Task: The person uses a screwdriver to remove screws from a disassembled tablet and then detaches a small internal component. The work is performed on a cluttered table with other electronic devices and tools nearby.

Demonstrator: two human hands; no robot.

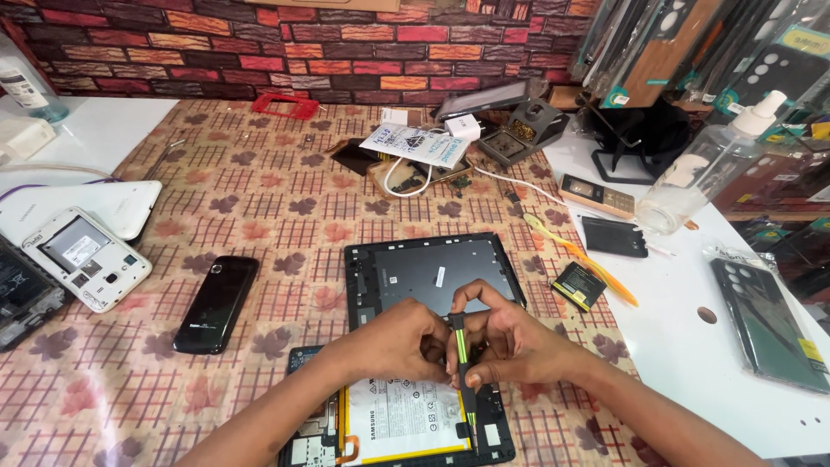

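Screwdriver (462, 363) over patterned tablecloth (259, 190), brick wall (346, 43) behind.

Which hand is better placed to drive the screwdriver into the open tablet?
Probably the right hand: its fingers wrap the black and green screwdriver, whose tip points down at the opened tablet. The left hand only pinches near the top, steadying it.
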